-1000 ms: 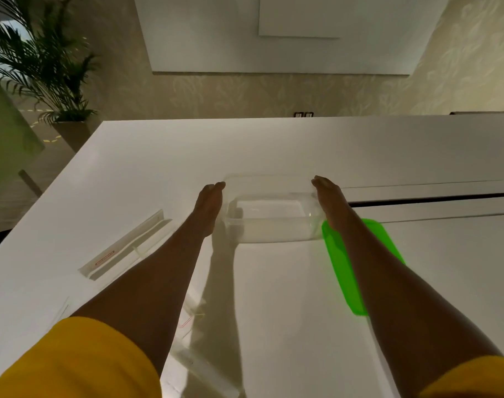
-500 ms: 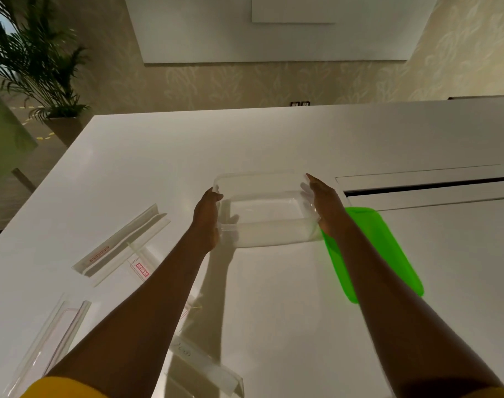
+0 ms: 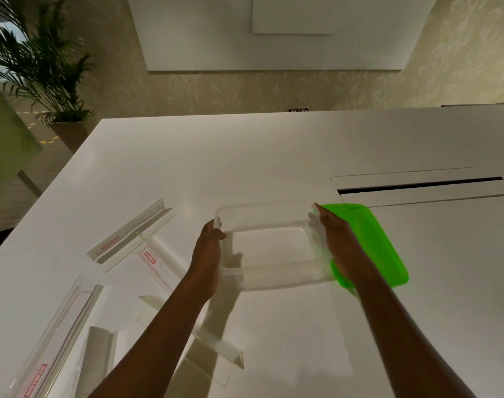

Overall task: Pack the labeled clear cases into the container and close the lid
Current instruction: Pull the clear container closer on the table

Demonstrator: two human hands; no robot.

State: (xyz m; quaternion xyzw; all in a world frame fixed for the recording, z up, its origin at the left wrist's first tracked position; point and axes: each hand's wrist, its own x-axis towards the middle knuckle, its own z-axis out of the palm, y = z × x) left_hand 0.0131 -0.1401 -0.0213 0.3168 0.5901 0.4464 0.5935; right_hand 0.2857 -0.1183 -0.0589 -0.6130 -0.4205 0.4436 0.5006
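Observation:
A clear rectangular container (image 3: 269, 280) sits on the white table, empty. My left hand (image 3: 209, 248) grips its left wall, thumb over the rim. My right hand (image 3: 335, 242) grips its right wall. The green lid (image 3: 374, 242) lies flat just right of the container, partly under my right wrist. Several long clear cases with red labels lie to the left: one (image 3: 130, 234) far left, one (image 3: 158, 265) beside my left forearm, one (image 3: 52, 340) at the lower left, one (image 3: 216, 346) under my left forearm.
The white table (image 3: 273, 153) stretches far ahead. A dark cable slot (image 3: 417, 186) with a flap runs across it at the right. A potted palm (image 3: 41, 70) stands on the floor beyond the table's left corner.
Both hands have drawn the container toward me and closed on its side walls. The view has tilted down, bringing more cases into sight at the lower left.

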